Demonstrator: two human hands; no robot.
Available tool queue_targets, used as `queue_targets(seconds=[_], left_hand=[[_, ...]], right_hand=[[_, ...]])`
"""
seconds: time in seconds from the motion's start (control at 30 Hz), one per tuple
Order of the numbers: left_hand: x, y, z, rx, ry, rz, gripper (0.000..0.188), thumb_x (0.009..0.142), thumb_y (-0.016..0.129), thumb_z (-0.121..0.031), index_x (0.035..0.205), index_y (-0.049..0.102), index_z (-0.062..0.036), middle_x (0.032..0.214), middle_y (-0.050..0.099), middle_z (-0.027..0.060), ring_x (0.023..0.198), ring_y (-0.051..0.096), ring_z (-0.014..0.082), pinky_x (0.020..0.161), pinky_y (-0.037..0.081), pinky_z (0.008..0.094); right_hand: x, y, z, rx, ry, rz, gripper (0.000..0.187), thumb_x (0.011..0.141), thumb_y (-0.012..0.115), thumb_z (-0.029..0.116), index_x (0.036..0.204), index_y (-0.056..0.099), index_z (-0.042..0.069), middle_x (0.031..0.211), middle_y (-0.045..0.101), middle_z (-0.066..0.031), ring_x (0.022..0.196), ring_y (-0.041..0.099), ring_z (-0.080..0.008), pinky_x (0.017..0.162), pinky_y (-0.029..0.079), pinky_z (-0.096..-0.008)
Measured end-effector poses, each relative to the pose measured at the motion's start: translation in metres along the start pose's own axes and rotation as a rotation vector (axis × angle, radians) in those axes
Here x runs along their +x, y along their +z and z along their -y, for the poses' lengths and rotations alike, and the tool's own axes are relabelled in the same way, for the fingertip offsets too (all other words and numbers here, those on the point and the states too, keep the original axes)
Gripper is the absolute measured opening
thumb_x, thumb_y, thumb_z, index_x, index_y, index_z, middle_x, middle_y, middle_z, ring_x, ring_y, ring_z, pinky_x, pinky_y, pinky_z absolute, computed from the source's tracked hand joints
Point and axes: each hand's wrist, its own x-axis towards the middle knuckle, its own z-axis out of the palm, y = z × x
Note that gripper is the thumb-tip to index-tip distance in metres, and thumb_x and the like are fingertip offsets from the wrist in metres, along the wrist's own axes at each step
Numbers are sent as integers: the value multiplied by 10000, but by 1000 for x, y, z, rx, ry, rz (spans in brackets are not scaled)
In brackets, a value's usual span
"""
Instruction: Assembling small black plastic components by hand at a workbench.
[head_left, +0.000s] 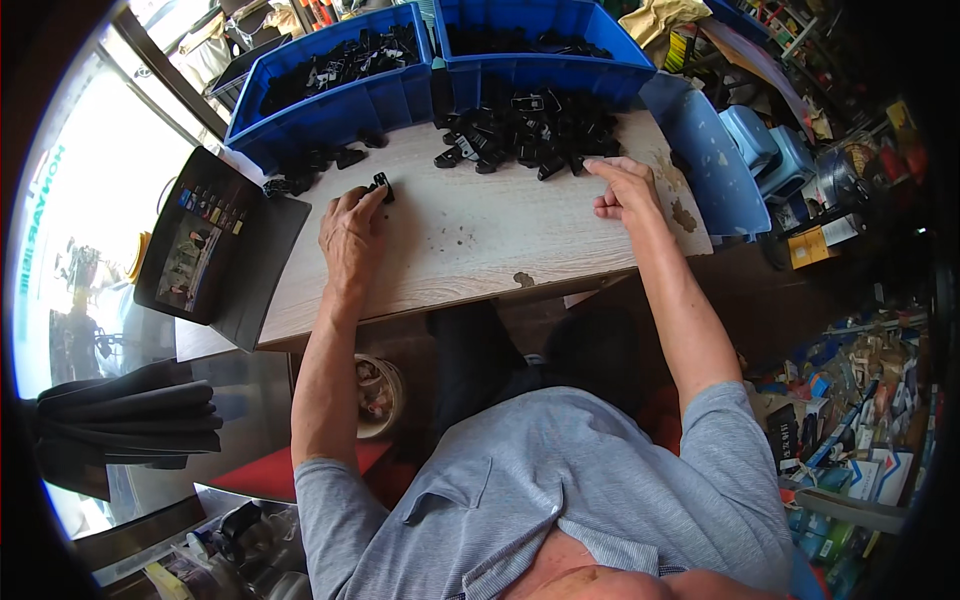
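Note:
My left hand (350, 228) is on the left part of the worktable, fingers closed on a small black plastic part (381, 183) that stands out past the fingertips. My right hand (626, 188) is at the right edge of a pile of similar black parts (530, 130). Its index finger reaches out to a black piece (576, 165) at the pile's edge, while the thumb stays apart below it. Whether that fingertip touches the piece, I cannot tell. Several more black parts (300, 172) lie loose beyond my left hand.
Two blue bins (335, 110) (550, 72) of black parts stand along the table's far side. A tablet in a dark case (195, 240) leans at the left edge. A light-blue tub (715, 160) adjoins the right edge. The pale tabletop (470, 235) has worn patches.

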Motion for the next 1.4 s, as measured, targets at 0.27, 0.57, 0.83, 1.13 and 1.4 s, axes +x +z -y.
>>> queue_targets(seconds=[0.27, 0.57, 0.83, 1.13, 1.4], left_hand=[[1, 4, 3, -9, -146, -127, 289, 923, 680, -176, 1204, 704, -111, 1090, 721, 143, 1034, 652, 353, 931, 497, 435], [1, 0, 6, 20, -219, -90, 173, 919, 686, -227, 933, 756, -70, 939, 727, 125, 905, 654, 345, 833, 493, 444], [-5, -2, -3, 14, -71, -85, 142, 844, 724, -152, 963, 670, -97, 899, 715, 87, 899, 652, 327, 792, 521, 437], [-3, -4, -5, 45, -59, 15, 281, 874, 704, -129, 1154, 717, -108, 1073, 742, 86, 1028, 670, 303, 900, 533, 407], [-4, -1, 6, -55, -66, -74, 263, 884, 704, -102, 1146, 717, -86, 1053, 748, 107, 968, 704, 300, 861, 551, 377]], right_hand=[[9, 22, 2, -139, -77, 10, 332, 847, 793, 227, 1123, 690, 74, 690, 574, -21, 549, 596, -142, 472, 529, -294], [5, 12, -1, -104, -8, -18, 259, 873, 744, 233, 1082, 707, 85, 656, 577, -44, 541, 631, -172, 471, 545, -304], [-12, -7, -3, -107, 47, 58, 252, 899, 730, 273, 1070, 695, 91, 589, 549, -49, 541, 648, -199, 469, 546, -314], [-11, -13, -12, -55, 31, 64, 202, 908, 727, 245, 1067, 698, 123, 561, 523, -12, 531, 639, -180, 472, 540, -314], [-19, -10, -9, -113, -76, 66, 417, 858, 774, 202, 1220, 635, 48, 658, 573, -30, 515, 606, -140, 454, 530, -297]])
